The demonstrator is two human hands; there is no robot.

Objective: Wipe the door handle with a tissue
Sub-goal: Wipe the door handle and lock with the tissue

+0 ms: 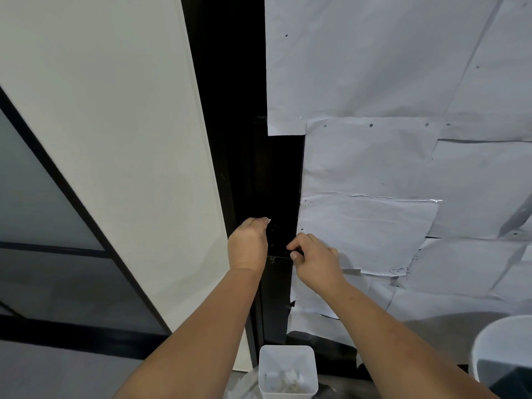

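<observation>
The door handle [277,240] is black on a black door strip [276,168] and hard to make out; only faint glints show it. My left hand [248,245] is at its left side, fingers curled round it and mostly hidden behind the hand. My right hand [315,259] comes in from the right and pinches the dark end of the handle between thumb and forefinger. No tissue shows in either hand.
White paper sheets [388,174] cover the door to the right of the strip. A pale wall panel [121,139] stands at the left. On the floor below sits a small white bin [288,355] with crumpled tissues, and a larger white bucket [501,349] at the lower right.
</observation>
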